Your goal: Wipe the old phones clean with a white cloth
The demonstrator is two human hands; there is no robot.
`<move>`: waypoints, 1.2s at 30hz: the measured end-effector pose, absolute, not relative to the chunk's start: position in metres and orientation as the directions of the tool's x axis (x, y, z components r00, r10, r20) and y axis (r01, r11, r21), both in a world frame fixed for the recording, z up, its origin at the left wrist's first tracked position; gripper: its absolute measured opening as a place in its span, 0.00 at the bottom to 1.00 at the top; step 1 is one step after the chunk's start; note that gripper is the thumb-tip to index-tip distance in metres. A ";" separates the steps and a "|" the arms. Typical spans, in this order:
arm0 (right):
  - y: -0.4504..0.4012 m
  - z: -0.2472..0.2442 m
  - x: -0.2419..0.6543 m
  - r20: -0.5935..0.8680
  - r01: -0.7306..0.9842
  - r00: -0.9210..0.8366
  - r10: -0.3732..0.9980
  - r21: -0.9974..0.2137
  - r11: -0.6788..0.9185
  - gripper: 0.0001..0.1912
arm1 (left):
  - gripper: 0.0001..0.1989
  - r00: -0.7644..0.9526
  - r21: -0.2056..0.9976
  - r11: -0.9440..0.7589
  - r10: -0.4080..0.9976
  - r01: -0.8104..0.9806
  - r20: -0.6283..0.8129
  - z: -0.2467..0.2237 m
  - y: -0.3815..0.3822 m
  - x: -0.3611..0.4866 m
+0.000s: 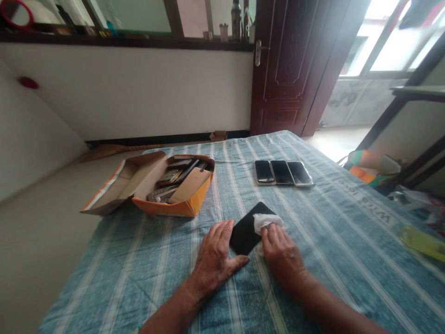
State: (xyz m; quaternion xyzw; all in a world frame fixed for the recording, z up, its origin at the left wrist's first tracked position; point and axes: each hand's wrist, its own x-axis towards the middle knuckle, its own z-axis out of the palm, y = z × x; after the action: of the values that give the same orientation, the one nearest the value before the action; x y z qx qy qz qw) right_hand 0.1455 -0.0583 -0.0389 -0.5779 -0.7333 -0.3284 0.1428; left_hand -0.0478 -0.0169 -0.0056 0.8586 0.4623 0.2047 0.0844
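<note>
At the left, an orange cardboard box (201, 198) stands with its lid (121, 181) folded back to the left; inside it phones (170, 176) lie jumbled together, with a flat brown piece (191, 184) leaning at the right side; the box sits on a blue cloth (181, 260) with pale stripes; nearer the middle, the left hand (214, 250) has its thumb spread wide from its fingers (222, 228), the fingertips at the left edge of a flat black device (244, 231) and the thumb by its near corner; the device lies on the cloth, turned at an angle, between the two hands; a crumpled white tissue (261, 221) rests on its right part, held under the bunched fingers of the right hand (283, 253); beyond that hand, three phones (281, 171) lie side by side in a row, dark screens up; behind them is a dark red door (281, 79); at the far right, past the cloth's edge, is a colourful bundle (373, 167).
</note>
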 end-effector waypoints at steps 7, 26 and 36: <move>-0.074 -0.035 0.116 0.594 0.943 -0.331 0.733 0.240 0.231 0.15 | 0.40 0.520 0.513 -0.524 0.838 0.680 0.165 0.010 -0.013 -0.058; -0.066 0.011 0.089 0.566 0.833 -0.468 0.678 0.027 0.553 0.14 | 0.23 0.028 0.955 -0.068 0.998 0.289 0.062 0.000 0.003 -0.062; -0.052 -0.029 0.091 0.629 0.777 -0.499 0.596 0.019 0.630 0.15 | 0.26 -0.010 0.957 -0.042 0.999 0.286 0.047 0.004 0.001 -0.060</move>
State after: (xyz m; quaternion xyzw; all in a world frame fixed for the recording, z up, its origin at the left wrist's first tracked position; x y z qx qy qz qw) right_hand 0.0907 -0.0518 -0.0292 -0.4027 -0.8523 -0.1515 0.2976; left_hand -0.0604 0.0013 0.0043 0.5738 0.5596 0.4380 0.4071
